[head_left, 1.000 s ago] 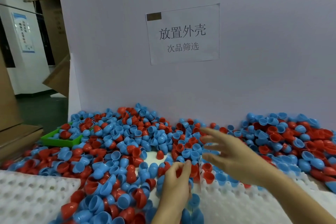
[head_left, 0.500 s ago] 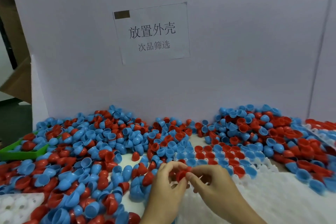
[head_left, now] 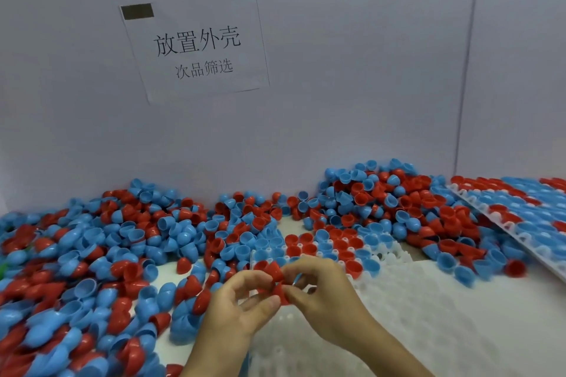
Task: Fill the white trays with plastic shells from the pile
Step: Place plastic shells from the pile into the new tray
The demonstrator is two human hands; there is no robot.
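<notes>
A wide pile of red and blue plastic shells (head_left: 128, 242) covers the table's left side and back. In front of me lies a white dimpled tray (head_left: 428, 315); its far rows hold several red and blue shells (head_left: 333, 246). Both hands meet above the tray's near left corner. My left hand (head_left: 235, 306) and my right hand (head_left: 321, 291) pinch red shells (head_left: 277, 275) between their fingertips. Whether they hold one stack or separate shells is hard to tell.
A second white tray (head_left: 517, 223), packed with red and blue shells, leans at the right. More shells are heaped at the back right (head_left: 382, 199). A white board with a paper sign (head_left: 196, 46) walls off the back.
My right hand drew back from the pile and joined my left hand on the red shells. The view swung right, so the filled tray came into sight.
</notes>
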